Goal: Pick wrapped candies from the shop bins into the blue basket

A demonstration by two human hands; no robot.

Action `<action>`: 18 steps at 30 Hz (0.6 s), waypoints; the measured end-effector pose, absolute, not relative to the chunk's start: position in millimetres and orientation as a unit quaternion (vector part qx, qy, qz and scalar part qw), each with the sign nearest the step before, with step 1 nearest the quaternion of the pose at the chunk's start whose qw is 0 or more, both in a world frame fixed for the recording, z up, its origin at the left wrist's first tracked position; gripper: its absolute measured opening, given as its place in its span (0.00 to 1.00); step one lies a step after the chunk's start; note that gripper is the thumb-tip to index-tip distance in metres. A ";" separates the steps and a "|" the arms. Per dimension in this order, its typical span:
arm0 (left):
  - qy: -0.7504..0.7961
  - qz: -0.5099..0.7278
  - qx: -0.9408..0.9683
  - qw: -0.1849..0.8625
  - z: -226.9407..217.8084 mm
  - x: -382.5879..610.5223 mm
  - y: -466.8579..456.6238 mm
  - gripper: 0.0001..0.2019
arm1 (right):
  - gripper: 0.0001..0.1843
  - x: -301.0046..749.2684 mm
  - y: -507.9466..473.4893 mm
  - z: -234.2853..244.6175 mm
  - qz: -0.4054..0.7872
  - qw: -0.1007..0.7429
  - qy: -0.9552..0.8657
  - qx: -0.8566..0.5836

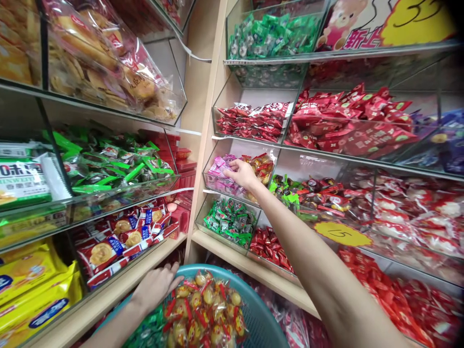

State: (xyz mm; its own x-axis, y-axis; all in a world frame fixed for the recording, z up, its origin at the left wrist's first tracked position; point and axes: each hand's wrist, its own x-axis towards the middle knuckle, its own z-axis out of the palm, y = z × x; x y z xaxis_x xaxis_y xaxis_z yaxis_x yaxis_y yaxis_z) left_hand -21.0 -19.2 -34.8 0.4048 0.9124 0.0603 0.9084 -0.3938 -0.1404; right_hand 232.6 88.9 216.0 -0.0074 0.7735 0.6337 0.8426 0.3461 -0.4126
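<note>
My right hand (242, 175) reaches into a clear bin on the right-hand shelves. Its bent fingers close on pink-wrapped candies (219, 169), and the fingertips are partly hidden among them. Gold-and-red wrapped candies (262, 166) lie beside them in the same bin. Low on the left, my left hand (154, 286) grips the rim of a teal plastic basket (266, 295), thumb toward the inside. Inside the basket are a heap of clear-wrapped round yellow sweets with red ends (205, 309) and green-wrapped candies (147, 328).
Glass-fronted shelves meet in a corner at a wooden post (203, 111). Green-wrapped candies (230, 220) fill the bin below my right hand, and red packets (253, 121) the one above. A yellow price tag (342, 234) hangs at right. Yellow biscuit packs (39, 295) stand at lower left.
</note>
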 end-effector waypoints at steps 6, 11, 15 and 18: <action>-0.544 0.011 -0.835 0.083 -35.2 -20.8 -19.0 0.27 | 0.19 231.6 85.5 218.2 -0.056 0.395 -0.706 -0.585; -0.534 0.006 -0.839 0.103 -40.2 -23.2 -16.7 0.27 | 0.18 232.5 86.6 217.3 -0.077 0.387 -0.713 -0.579; -0.536 0.020 -0.836 0.118 -39.8 -22.8 -17.2 0.26 | 0.14 234.0 85.8 216.2 -0.072 0.417 -0.704 -0.570; -0.537 0.028 -0.835 0.119 -37.5 -21.2 -18.4 0.26 | 0.14 237.3 88.1 216.9 -0.058 0.473 -0.691 -0.543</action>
